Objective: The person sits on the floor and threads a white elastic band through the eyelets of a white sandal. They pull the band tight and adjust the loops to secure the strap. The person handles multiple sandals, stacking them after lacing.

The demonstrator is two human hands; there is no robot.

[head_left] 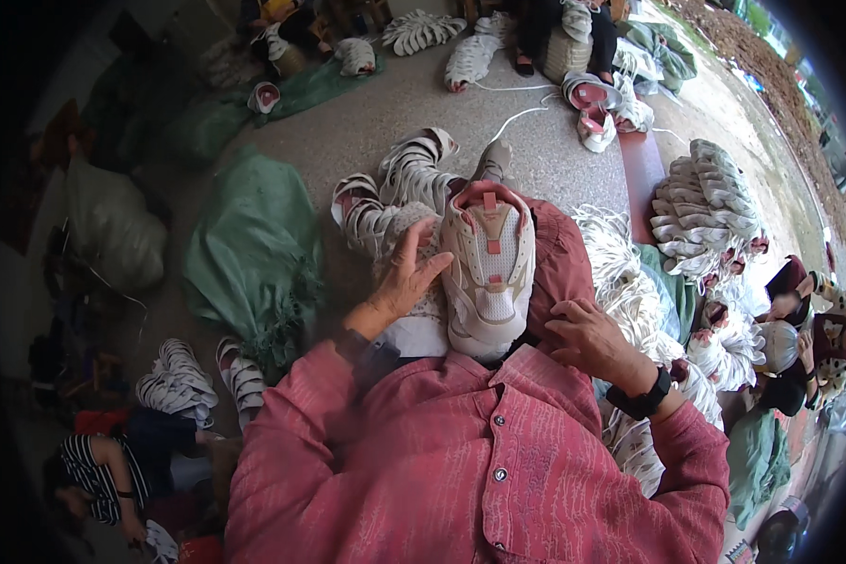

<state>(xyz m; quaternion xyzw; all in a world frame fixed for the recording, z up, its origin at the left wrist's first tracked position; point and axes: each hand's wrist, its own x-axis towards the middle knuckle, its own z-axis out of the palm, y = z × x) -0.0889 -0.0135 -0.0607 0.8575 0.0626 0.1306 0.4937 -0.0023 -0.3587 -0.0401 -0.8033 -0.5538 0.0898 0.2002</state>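
A white and beige shoe upper (488,273) with pink patches on its tongue rests between my knees, toe toward me. No lace shows across its tongue. My left hand (406,285) is raised at the shoe's left side, thumb and fingers spread, the thumb tip close to or touching the edge. Nothing shows in that hand. To the right of the shoe, over my dark red trouser leg (562,258), my right hand (600,340) hovers or rests, apart from the shoe. Its fingers are loosely bent with gaps between them, and I see nothing held.
Nested white shoe uppers (414,174) lie ahead to the left, beside a green sack (251,244). At my right are a heap of white laces (620,273) and a stack of uppers (705,202). Other people sit farther off, one in a striped top (103,477).
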